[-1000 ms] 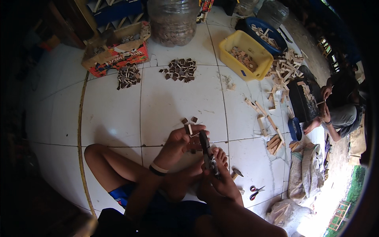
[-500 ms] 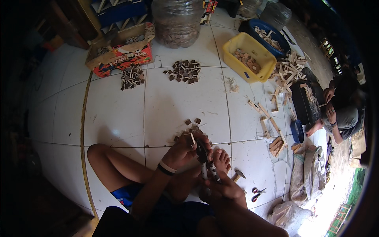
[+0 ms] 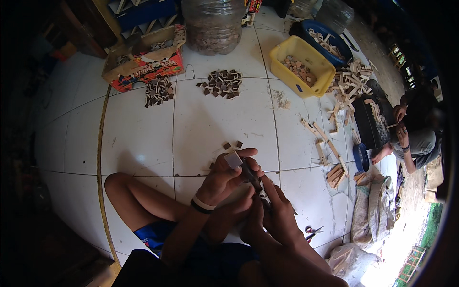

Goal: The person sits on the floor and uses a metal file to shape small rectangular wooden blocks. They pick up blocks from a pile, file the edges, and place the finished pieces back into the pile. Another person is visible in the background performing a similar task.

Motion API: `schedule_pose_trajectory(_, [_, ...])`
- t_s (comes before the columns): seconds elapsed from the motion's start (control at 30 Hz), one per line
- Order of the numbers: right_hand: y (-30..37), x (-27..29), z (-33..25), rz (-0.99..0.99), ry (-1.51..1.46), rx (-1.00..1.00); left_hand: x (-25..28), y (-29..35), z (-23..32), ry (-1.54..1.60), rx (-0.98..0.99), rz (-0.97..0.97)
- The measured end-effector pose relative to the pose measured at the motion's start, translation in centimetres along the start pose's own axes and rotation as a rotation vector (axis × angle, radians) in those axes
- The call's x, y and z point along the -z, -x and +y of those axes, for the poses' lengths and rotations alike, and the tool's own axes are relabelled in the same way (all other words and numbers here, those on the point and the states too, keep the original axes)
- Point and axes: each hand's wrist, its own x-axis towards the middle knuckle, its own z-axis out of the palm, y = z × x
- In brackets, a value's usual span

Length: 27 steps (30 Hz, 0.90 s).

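Note:
My left hand is closed, pinching a small square tile whose flat greyish face is turned up. My right hand is wrapped round the handles of dark-headed pliers. The head of the pliers reaches up beside the left fingers, right next to the tile; whether the jaws touch it is hidden by the fingers. Just beyond my left hand lie a few loose brown square tiles, partly covered by the hand. My bare foot is under the right hand.
Two piles of square tiles lie ahead, near a red cardboard box and a large clear plastic container. At right are a yellow tub, wood strips, scissors and sacks. Another person sits working at far right.
The tile in my left hand has turned from edge-on to flat. My right hand has moved up along the pliers, whose handles are closer together. The hammer is now mostly covered.

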Motion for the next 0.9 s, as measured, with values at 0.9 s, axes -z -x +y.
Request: schedule_pose_trajectory(0.9, [2.0,-2.1,3.9,-0.070,-0.184,0.000,0.4,0.7,-3.8,0.076,-0.145,0.248])
